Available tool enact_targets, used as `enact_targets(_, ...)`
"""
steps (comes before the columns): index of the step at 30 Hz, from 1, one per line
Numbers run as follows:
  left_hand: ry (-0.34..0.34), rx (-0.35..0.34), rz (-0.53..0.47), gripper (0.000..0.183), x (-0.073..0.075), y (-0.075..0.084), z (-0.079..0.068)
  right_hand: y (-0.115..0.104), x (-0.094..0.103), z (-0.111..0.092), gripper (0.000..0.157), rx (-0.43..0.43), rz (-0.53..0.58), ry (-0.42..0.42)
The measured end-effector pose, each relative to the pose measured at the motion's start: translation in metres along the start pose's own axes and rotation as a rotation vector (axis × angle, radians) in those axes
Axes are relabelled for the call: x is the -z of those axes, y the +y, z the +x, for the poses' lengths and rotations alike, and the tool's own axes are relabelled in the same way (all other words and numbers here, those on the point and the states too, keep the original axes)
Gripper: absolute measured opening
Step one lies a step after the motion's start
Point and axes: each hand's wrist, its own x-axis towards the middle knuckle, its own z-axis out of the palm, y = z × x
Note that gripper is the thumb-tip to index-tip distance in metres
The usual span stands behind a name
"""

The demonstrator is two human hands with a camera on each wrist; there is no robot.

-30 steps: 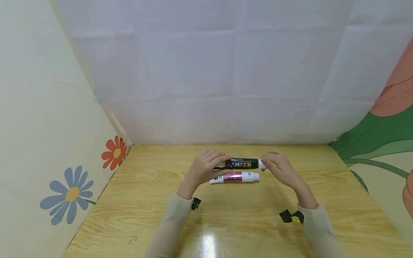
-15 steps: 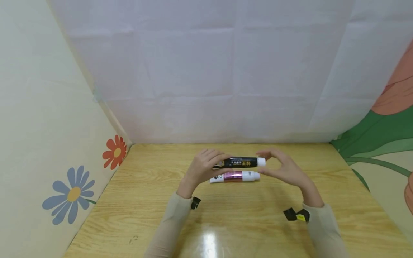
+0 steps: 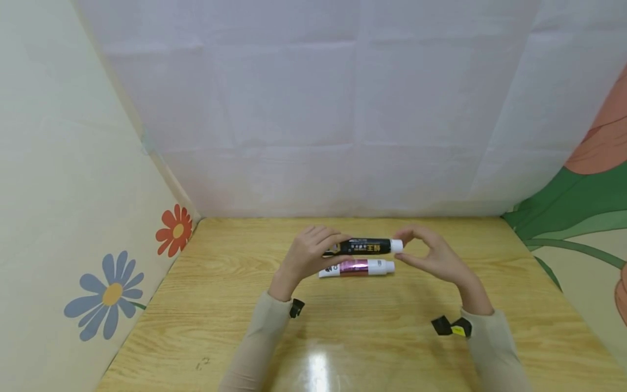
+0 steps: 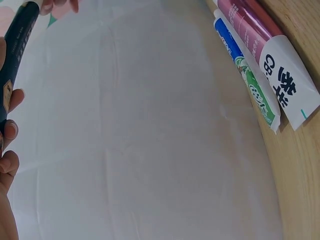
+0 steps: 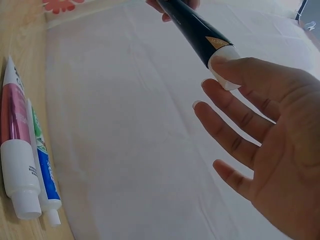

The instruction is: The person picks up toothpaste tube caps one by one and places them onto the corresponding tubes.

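Observation:
My left hand point(image 3: 313, 253) grips a black toothpaste tube point(image 3: 364, 246) around its left part, raised over the table and lying sideways. Gold characters show on the tube, and a white cap point(image 3: 397, 246) points right. At that cap is my right hand point(image 3: 436, 258), thumb and forefinger pinching its sides; in the right wrist view the thumb point(image 5: 230, 67) lies on the cap while the other fingers are spread. Beneath the black tube, a pink and white toothpaste tube point(image 3: 355, 267) lies on the table. Beside it, a green and blue toothpaste tube point(image 4: 250, 75) shows in both wrist views.
The wood-grain table point(image 3: 372, 326) runs back to a white sheet point(image 3: 294, 136) hung behind it. A wall with painted flowers point(image 3: 111, 294) stands on the left, and one with large painted leaves point(image 3: 588, 207) on the right.
The right hand first held the cap with curled fingers, then spread its thumb and fingers around it, and now has closed in on the cap again. The left hand has barely moved.

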Motion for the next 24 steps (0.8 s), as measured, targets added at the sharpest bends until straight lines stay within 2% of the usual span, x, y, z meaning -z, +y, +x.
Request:
enact_targets(8, -0.009, -0.002, 0.01, 0.043, 0.0, -0.001, -0.001, 0.001, -0.002, 0.0, 0.034, 0.025, 0.013, 0.002)
enact_targets(15, -0.01, -0.004, 0.016, 0.042, 0.0, 0.0, -0.002, -0.002, 0.0, 0.0, 0.028, -0.018, -0.002, -0.013)
enact_targets(24, -0.006, -0.007, 0.003, 0.044, -0.002, 0.001, -0.002, 0.028, -0.007, -0.005, 0.019, -0.084, -0.06, -0.032)
